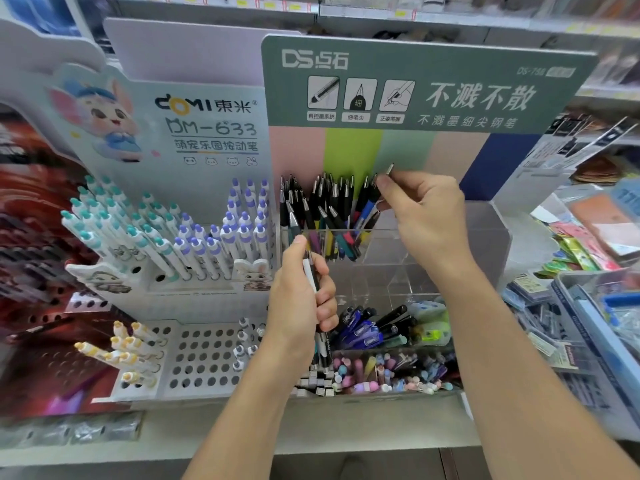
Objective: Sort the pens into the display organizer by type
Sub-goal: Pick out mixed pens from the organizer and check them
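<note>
Clear acrylic display organizer (485, 233): dark clip pens (325, 209) already fill its back-left compartment. One more is pinched by the right hand (424, 211) there; several are gripped by the left hand (303, 296). Unsorted pens (367, 327) remain along the front edge.

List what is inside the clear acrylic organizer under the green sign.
The clear organizer holds dark pens upright in its back left compartments; the right hand pinches one. Its middle compartments look empty. The left hand, gripping pens, hides the part behind it.
</note>
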